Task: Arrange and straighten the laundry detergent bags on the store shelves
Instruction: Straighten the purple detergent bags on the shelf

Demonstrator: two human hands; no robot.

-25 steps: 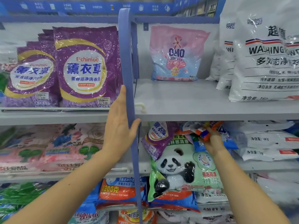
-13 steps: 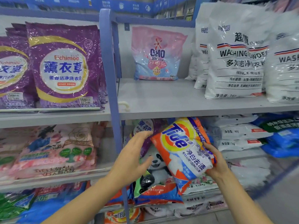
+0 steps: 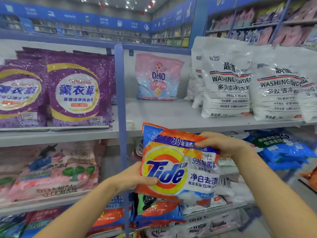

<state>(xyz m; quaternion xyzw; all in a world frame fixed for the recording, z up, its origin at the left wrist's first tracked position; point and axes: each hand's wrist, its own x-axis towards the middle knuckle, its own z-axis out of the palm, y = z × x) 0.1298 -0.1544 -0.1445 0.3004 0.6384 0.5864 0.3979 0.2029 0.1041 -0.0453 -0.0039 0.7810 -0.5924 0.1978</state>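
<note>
Tide bag (image 3: 178, 169): glossy plastic film, crinkled, glare patches. White washing powder bags (image 3: 228, 83) above and right of it: shiny clear-coated plastic, wrinkled. Purple bags (image 3: 77, 90) to its upper left: glossy film. Shelf board (image 3: 163, 114) above it: smooth matt grey.

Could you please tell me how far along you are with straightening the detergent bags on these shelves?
Looks done: the purple bags and white washing powder bags stand upright on the upper shelf, as does the lone OMO bag. In hand: the Tide bag, gripped by the left hand and right hand, not yet shelved. Left: the jumbled bags on the lower shelves.
</note>
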